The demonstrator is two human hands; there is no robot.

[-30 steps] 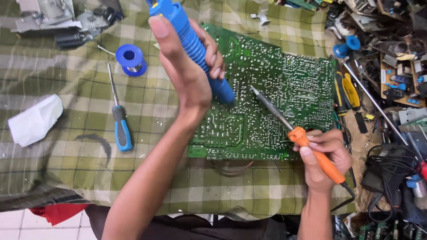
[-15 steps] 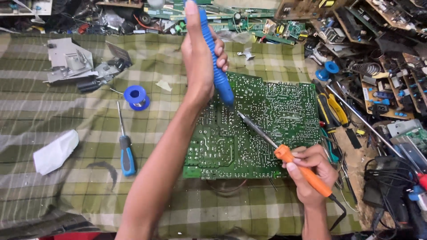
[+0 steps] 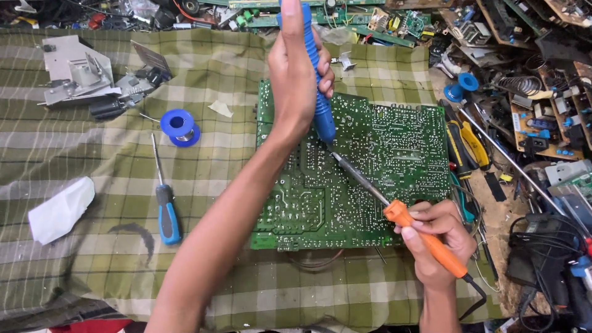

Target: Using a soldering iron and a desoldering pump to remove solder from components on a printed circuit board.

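The green circuit board [image 3: 370,179] lies solder side up on a green plaid cloth [image 3: 203,203], and everything else is placed from it. The left hand [image 3: 296,74] is wrapped tight around a blue desoldering pump [image 3: 316,80], held nearly upright over the board's upper middle, its lower end pointing down at the board. The right hand [image 3: 435,237], just off the board's lower right corner, is clamped on the orange handle of a soldering iron [image 3: 394,209]; the iron's metal shaft slants up and left across the board, its tip close beside the pump's lower end. Whether either tip touches the board cannot be told. Left of the board lie a blue-handled screwdriver [image 3: 163,203] and a blue solder spool [image 3: 180,126]; farther left, a white crumpled tissue [image 3: 60,209].
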